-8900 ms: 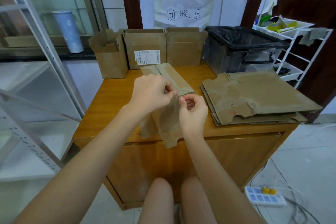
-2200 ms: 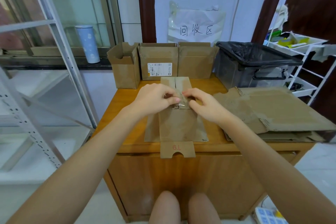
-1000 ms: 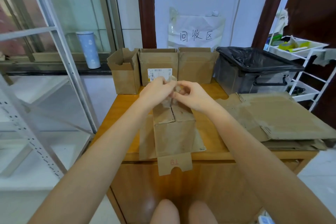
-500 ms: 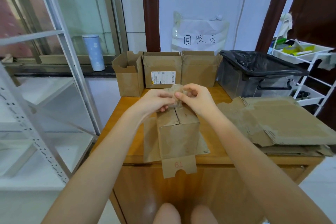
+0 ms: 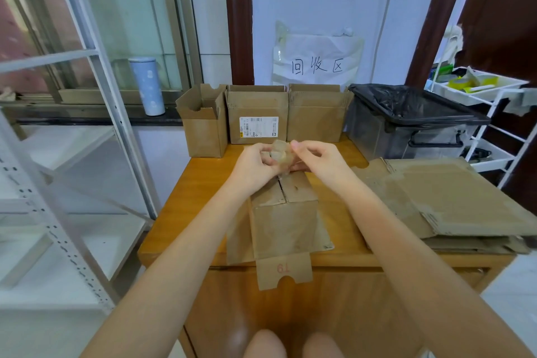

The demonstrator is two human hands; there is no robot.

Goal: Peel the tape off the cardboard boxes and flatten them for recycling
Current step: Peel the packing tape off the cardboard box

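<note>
A brown cardboard box (image 5: 283, 224) lies partly collapsed on the wooden table (image 5: 191, 200), its notched flap marked "19" hanging over the front edge. Just above the box's far end, my left hand (image 5: 255, 164) and my right hand (image 5: 318, 161) both pinch a crumpled strip of clear tape (image 5: 281, 152) between them. The tape's lower end still touches the box's centre seam. Three upright open boxes (image 5: 257, 116) stand in a row at the back of the table. A stack of flattened cardboard (image 5: 453, 200) lies on the right.
A grey bin lined with a black bag (image 5: 412, 119) stands at the back right. A white wire cart (image 5: 482, 102) is at the far right, a white metal shelf frame (image 5: 66, 183) at the left. A pale blue tumbler (image 5: 146, 86) sits on the window ledge.
Both hands have lifted slightly and drawn the tape up off the box's seam, bunching it between the fingers. The box has stayed in place on the table.
</note>
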